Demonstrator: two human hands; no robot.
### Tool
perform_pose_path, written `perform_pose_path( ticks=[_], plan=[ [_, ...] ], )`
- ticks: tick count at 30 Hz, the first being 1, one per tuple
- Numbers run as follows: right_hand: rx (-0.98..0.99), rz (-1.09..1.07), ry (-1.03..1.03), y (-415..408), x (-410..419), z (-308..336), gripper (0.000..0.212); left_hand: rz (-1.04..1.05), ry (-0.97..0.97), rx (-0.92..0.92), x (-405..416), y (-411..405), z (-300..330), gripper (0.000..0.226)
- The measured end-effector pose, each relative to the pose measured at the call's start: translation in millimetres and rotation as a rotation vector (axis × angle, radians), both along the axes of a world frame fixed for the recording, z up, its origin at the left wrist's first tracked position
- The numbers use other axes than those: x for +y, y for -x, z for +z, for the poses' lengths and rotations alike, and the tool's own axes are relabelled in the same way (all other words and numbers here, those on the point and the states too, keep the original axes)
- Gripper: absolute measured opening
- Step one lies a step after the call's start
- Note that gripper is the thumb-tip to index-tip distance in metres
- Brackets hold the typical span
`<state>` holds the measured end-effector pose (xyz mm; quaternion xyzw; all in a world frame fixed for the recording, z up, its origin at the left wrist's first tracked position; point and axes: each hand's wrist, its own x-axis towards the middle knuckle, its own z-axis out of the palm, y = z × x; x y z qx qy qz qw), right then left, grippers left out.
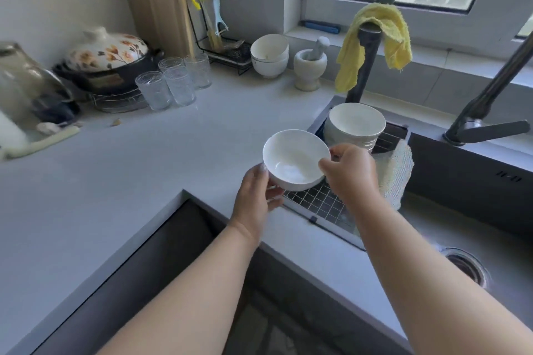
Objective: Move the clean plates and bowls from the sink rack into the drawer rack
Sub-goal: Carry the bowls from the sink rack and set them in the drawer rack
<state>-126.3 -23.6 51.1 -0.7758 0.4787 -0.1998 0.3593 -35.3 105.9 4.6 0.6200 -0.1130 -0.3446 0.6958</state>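
Over the counter edge, beside the sink: one white bowl (295,160) held between my two hands.
Right fingers (327,166): thumb and forefinger pinched on the bowl's near-right rim; the other fingers are hidden behind the hand.
Left fingers (274,197): curled under the bowl's base, thumb up against its left wall.
Right hand (350,171): above the wire grid, closed on the rim.
Left hand (255,196): cupping from below, closed on the bowl.
Bowl, position: lifted clear of the sink rack (323,203), tilted slightly toward me, empty.
Handling, my judgement: glazed ceramic, stiff, moderately light, brittle, possibly slick if wet; best taken with one hand under the foot and a thumb on the rim.
Remaining stock: stack of bowls (356,124) at the rack's far end, near the tap (366,63) draped with a yellow cloth (375,40).
Destination: dark drawer opening (184,236) under the counter; its rack is not visible.
Writing or brands: none I can read.
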Motion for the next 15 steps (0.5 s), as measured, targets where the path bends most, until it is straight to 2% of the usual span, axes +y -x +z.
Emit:
perform_pose_path(
  ticks=[3,6,9,11,13,15],
  plan=[
    [-0.047,0.071,-0.025,-7.1,41.0,-0.7,0.018,0.022,0.071,0.093,36.8,2.0,11.0,0.036],
    [-0.155,0.115,-0.161,-14.1,81.6,1.2,0.019,0.163,0.077,0.065,81.8,-0.9,13.9,0.042],
    [-0.278,0.216,-0.455,-22.4,123.8,2.4,0.016,0.286,0.114,0.099,130.8,0.1,21.1,0.024],
    [-0.353,0.318,-0.723,-28.6,154.8,0.9,0.014,0.361,0.132,0.158,164.9,1.7,25.7,0.026],
    [-0.373,0.412,-0.950,-35.2,185.3,-1.0,0.026,0.436,0.123,0.202,200.9,3.6,27.9,0.030],
    [-0.340,0.521,-1.063,-41.7,216.6,-2.5,0.035,0.509,0.118,0.220,239.2,6.8,28.9,0.031]
  ],
)
